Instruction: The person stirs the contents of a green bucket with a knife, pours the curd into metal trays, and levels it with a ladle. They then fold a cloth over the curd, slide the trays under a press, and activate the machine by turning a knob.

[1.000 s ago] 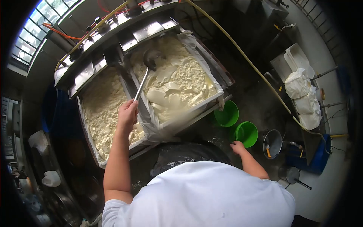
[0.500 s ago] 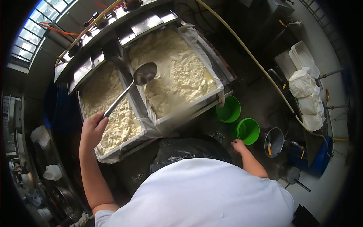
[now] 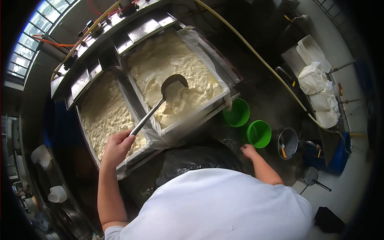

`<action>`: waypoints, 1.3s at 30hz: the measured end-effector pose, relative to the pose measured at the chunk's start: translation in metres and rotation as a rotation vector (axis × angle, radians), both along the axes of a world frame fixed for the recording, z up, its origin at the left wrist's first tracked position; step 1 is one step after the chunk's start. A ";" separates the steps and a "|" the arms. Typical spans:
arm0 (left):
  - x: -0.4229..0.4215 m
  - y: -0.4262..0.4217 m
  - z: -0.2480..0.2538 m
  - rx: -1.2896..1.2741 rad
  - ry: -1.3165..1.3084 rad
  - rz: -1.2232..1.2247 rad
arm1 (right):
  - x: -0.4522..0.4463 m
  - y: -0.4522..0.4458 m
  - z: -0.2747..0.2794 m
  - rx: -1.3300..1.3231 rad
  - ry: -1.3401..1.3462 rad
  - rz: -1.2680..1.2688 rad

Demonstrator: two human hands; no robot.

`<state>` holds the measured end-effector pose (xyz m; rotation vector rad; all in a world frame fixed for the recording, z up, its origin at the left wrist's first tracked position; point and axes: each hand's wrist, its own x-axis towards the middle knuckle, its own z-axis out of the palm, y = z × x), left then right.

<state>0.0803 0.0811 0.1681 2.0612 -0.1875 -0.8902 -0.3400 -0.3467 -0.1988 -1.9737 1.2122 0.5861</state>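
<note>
My left hand (image 3: 118,149) is closed round the end of a long metal ladle handle. The ladle's round bowl (image 3: 175,85) is down at the surface of the pale, lumpy curd (image 3: 196,66) in the right-hand of two cloth-lined trays. Pale curd shows inside the bowl. The left tray also holds broken curd (image 3: 105,106), below my left wrist. My right hand (image 3: 248,151) hangs low at my right side, its fingers curled in, with nothing visible in them. Just beyond it stands a green bucket (image 3: 259,134); a second green bucket (image 3: 236,113) is beside the right tray's corner.
A metal pail (image 3: 288,143) and a saucepan (image 3: 310,175) are on the right. A yellow hose (image 3: 256,52) runs across the floor area. White wrapped bundles (image 3: 323,98) line the right wall. A white jug (image 3: 57,194) stands at left.
My left hand has moved right and towards me, bringing the ladle bowl from above the trays' divider down into the right tray's curd. My right hand stays about where it was.
</note>
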 end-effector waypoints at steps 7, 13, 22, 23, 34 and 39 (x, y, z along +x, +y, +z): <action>0.000 -0.059 -0.014 -0.002 -0.097 -0.160 | -0.005 0.003 0.005 0.008 -0.008 -0.052; -0.001 -0.060 0.004 0.072 -0.256 -0.256 | -0.009 0.004 0.002 -0.052 -0.063 -0.003; -0.003 -0.013 0.077 0.402 -0.539 -0.176 | -0.031 -0.007 -0.021 0.022 -0.019 -0.063; -0.003 -0.013 0.066 0.408 -0.656 -0.154 | -0.033 -0.010 -0.027 0.031 -0.020 -0.062; 0.003 -0.036 -0.059 -0.221 -0.153 0.475 | -0.010 -0.047 -0.030 0.034 -0.079 0.008; -0.017 -0.030 -0.032 -0.330 0.377 0.571 | -0.017 -0.067 -0.024 0.070 -0.061 0.017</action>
